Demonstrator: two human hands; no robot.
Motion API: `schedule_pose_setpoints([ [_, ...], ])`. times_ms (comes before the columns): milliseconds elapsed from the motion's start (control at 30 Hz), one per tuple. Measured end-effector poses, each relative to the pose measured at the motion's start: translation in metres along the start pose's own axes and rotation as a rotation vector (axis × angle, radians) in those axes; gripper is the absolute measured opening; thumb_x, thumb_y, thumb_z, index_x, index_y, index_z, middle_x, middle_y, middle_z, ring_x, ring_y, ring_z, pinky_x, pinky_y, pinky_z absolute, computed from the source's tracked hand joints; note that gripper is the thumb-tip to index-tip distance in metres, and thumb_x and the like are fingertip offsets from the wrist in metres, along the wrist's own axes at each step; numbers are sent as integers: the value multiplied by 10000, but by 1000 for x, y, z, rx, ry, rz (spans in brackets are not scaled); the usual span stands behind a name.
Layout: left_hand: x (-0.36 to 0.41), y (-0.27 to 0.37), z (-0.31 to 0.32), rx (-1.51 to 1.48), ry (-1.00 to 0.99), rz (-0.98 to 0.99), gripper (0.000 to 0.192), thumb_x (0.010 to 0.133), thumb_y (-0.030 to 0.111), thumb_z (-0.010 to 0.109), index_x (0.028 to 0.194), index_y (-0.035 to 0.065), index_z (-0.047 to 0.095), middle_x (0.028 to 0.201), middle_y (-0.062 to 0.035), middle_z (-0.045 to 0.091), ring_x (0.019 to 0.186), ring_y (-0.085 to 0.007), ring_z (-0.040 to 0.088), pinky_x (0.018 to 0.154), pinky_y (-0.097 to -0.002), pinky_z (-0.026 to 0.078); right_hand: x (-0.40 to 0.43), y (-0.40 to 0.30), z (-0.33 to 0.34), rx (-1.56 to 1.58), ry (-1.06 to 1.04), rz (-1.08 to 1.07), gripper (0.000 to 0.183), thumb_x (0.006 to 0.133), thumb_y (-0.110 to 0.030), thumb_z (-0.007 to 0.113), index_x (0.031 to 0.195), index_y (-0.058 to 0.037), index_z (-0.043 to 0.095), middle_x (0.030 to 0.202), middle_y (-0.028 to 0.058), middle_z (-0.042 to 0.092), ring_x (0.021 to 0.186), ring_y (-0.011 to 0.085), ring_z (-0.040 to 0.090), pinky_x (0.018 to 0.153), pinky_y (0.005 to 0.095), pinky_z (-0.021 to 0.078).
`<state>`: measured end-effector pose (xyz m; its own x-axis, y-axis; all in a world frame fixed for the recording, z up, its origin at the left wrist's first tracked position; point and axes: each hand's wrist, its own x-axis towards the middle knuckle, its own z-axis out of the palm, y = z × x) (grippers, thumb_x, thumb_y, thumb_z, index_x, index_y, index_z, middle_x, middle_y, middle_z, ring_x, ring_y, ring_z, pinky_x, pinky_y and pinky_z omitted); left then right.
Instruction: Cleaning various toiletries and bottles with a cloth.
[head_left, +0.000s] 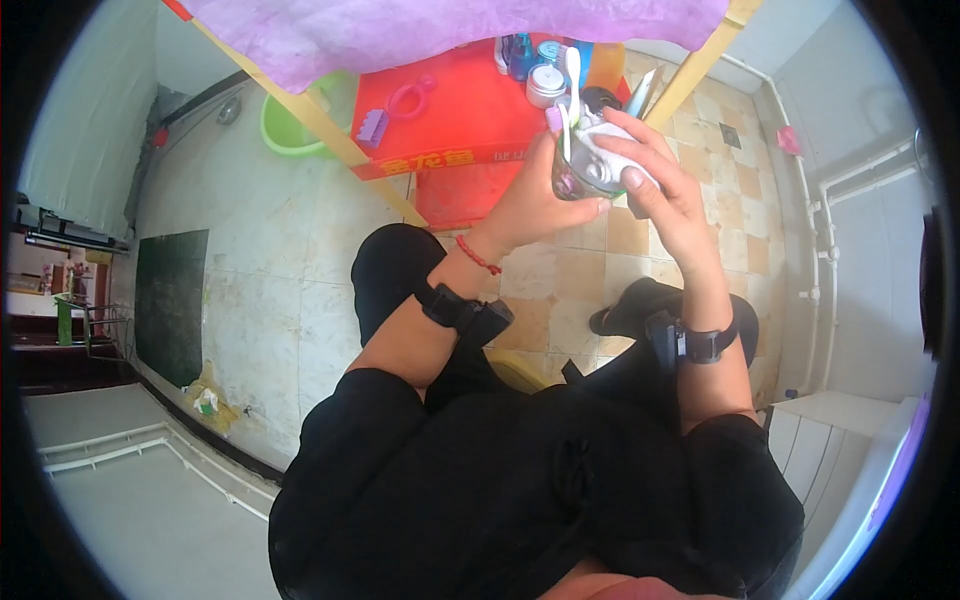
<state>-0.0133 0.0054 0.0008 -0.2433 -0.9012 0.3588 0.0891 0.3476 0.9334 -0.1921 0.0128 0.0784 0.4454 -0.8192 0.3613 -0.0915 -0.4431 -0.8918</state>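
My left hand (547, 191) is closed around a clear glass cup (570, 180), holding it from the left and below. Two toothbrushes stand in the cup, a white one (574, 71) and one with purple bristles (556, 118). My right hand (671, 187) grips a white item (604, 142) at the cup's mouth, on its right side; it looks like a cloth or a soft tube, and I cannot tell which. Part of it lies under my fingers. Both hands are in front of the right end of a red-covered shelf (450, 112).
On the shelf are a white-lidded jar (546, 84), a blue bottle (521, 58), a pink ring-shaped item (406, 102) and a purple comb-like piece (372, 128). A purple cloth (450, 26) hangs above, between wooden posts (701, 64). A green basin (289, 127) sits at the left.
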Motion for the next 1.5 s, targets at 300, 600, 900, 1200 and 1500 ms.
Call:
schedule_pose_setpoints([
  [300,0,-1,9,398,110,91,858,640,147,762,1333,-6,279,1182,-192,380,1131,-317,432,924,-393,399,-3,3,8,-495,22,-209,193,727,-5,582,901,-68,638,1242,99,520,1200,340,436,1019,409,345],
  [600,-6,1,21,565,25,198,882,631,181,786,1324,-18,279,1224,-203,344,1153,-367,409,959,-430,396,1,15,8,-394,174,74,195,724,-77,600,918,-57,580,1062,122,558,1048,298,515,905,370,415],
  [900,-9,3,24,516,5,187,911,631,188,796,1332,-41,261,1242,-211,347,1186,-350,394,996,-419,361,3,32,-9,134,237,299,171,867,-168,600,982,-41,606,863,12,630,792,93,576,725,234,462],
  [1200,-6,3,19,348,90,136,886,658,171,777,1346,-26,254,1232,-199,360,1171,-317,400,974,-396,366,4,27,-2,490,191,392,356,920,-277,545,1190,-46,562,1091,74,604,1017,143,552,876,270,430],
  [1500,4,-6,7,112,224,72,865,681,162,754,1349,-30,238,1240,-192,366,1178,-296,396,975,-410,360,-3,31,10,-41,198,107,471,885,-215,619,1321,-101,482,1208,88,574,1127,186,522,953,309,400],
])
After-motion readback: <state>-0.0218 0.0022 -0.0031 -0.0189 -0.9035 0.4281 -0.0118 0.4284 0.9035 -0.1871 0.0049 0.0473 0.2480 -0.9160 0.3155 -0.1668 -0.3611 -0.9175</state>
